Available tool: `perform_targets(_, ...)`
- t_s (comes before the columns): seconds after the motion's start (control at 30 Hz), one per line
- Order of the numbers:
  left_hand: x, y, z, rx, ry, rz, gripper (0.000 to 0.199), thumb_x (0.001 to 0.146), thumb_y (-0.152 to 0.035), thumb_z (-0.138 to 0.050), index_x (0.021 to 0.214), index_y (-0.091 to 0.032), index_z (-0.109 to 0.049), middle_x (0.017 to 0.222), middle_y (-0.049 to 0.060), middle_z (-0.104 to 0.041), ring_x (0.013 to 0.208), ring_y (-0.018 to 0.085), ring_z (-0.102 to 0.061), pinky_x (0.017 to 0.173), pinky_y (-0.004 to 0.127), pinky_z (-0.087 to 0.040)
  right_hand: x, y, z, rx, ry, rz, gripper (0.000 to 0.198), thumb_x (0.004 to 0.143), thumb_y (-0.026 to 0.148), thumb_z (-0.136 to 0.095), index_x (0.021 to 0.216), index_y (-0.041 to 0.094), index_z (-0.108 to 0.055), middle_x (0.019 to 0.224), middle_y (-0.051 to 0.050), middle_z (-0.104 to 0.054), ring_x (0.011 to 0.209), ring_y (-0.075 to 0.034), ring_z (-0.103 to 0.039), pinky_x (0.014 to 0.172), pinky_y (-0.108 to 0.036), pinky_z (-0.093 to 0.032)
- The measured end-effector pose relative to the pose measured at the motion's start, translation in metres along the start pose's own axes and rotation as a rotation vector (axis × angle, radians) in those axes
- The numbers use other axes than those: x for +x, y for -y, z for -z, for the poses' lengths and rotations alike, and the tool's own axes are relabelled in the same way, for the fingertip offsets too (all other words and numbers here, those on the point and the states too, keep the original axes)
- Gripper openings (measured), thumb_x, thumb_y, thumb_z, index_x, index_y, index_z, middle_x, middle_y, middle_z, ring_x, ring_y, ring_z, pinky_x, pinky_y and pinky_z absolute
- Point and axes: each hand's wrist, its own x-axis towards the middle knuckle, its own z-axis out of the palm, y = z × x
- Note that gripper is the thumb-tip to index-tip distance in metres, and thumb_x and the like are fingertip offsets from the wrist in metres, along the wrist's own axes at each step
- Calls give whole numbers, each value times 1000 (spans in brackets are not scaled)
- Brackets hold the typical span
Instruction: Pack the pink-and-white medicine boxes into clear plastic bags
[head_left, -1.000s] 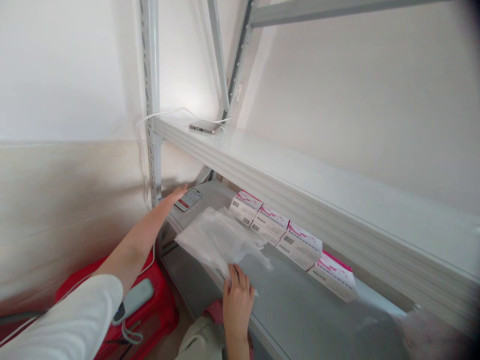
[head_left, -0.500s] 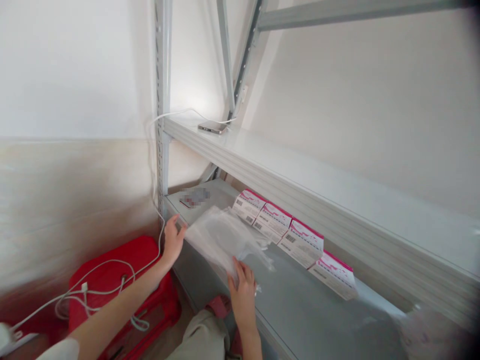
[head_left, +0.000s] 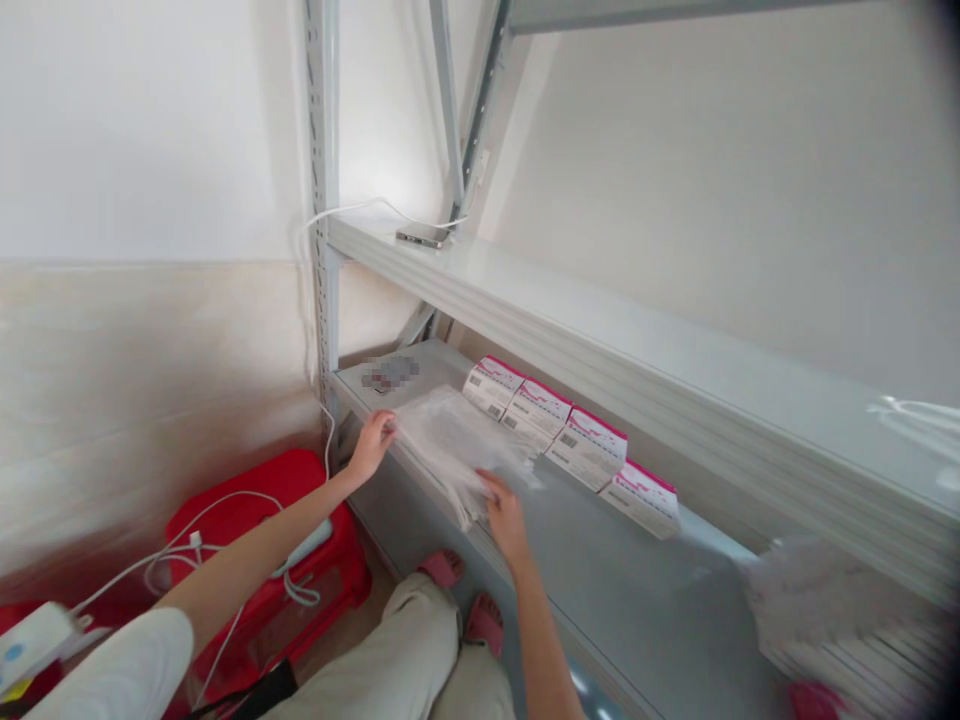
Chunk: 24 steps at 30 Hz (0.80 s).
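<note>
At frame centre, on the front edge of the lower shelf [head_left: 615, 590], my left hand [head_left: 373, 445] pinches the far corner of the clear plastic bags [head_left: 450, 450] while my right hand [head_left: 504, 510] presses them, fingers flat; best lifted evenly, clear of the pink-and-white boxes [head_left: 570, 445].

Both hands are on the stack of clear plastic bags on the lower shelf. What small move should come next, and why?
Probably peel one bag off the top. The left hand pinches the far corner of the plastic bags, while the right hand presses on the near edge, so the stack looks steadied. The pink-and-white boxes lie just behind, so lift gently, away from them.
</note>
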Motion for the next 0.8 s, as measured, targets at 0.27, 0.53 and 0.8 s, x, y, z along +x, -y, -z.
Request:
perform_targets(0.27,-12,-5,24,396,-139,-149,60,83,-25,-55,138,-10,-33,141,20,-34,133,33,-31,110,48,-27,12,30,-8,-190,173,-2,54,80,4,-46,127,27,-57,136,-1,-54,129,-17,-44,115,-47,-15)
perform_targets(0.53,-1,-5,21,743,207,-315,56,74,1,-37,119,-23,-60,138,7,-47,128,26,-42,112,58,-18,-2,-21,62,-76,-32,-28,53,84,33,-55,136,31,-46,142,-3,-46,131,-22,-40,108,-44,-30)
perform_targets(0.8,37,-87,-15,660,230,-436,36,84,-14,-40,108,-21,-65,124,8,-58,116,25,-51,106,46,-31,-13,-135,182,-259,-481,-203,46,76,36,-53,118,19,-59,119,-12,-62,113,-29,-52,99,-50,-36)
